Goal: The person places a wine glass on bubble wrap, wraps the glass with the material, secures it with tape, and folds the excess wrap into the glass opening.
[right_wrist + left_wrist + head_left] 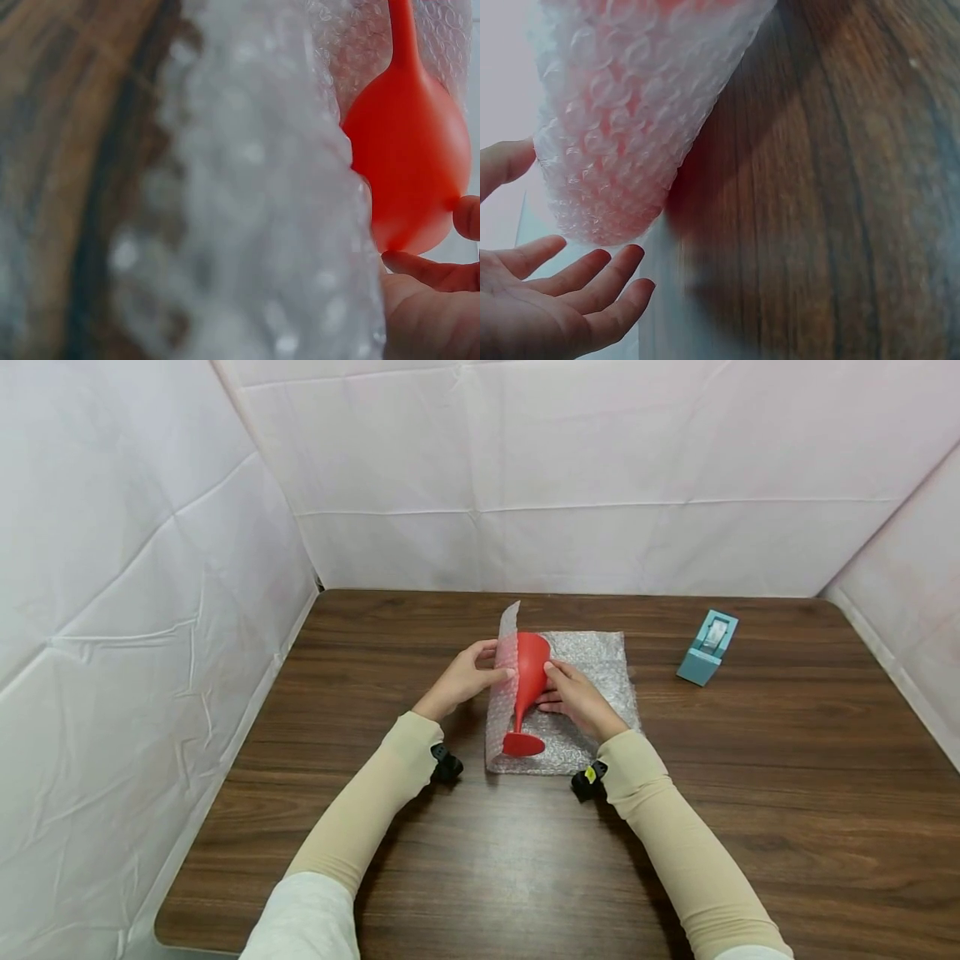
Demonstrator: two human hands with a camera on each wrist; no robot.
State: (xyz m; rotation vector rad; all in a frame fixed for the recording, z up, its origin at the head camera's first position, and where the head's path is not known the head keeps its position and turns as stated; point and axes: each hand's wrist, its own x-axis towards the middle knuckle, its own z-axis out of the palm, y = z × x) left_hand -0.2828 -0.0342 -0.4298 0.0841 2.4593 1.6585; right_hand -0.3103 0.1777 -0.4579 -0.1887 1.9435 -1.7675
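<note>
A red wine glass [531,662] lies on its side on a sheet of clear bubble wrap [588,647], its round foot toward me. My right hand [581,697] holds the bowl from the right, thumb on top and fingers lower down; in the right wrist view the bowl [412,165] shows between thumb and fingers. On the left, my left hand [468,677] holds the raised left side of the bubble wrap against the bowl, thumb on its near face. The left wrist view shows this bubble wrap [622,127] between the thumb and the spread fingers, with red showing through.
A teal tape dispenser [707,647] with a roll of clear tape stands on the brown wooden table [787,760], right of the bubble wrap. White cloth walls [570,468] rise behind the table and at both sides. A small black camera is strapped at each wrist.
</note>
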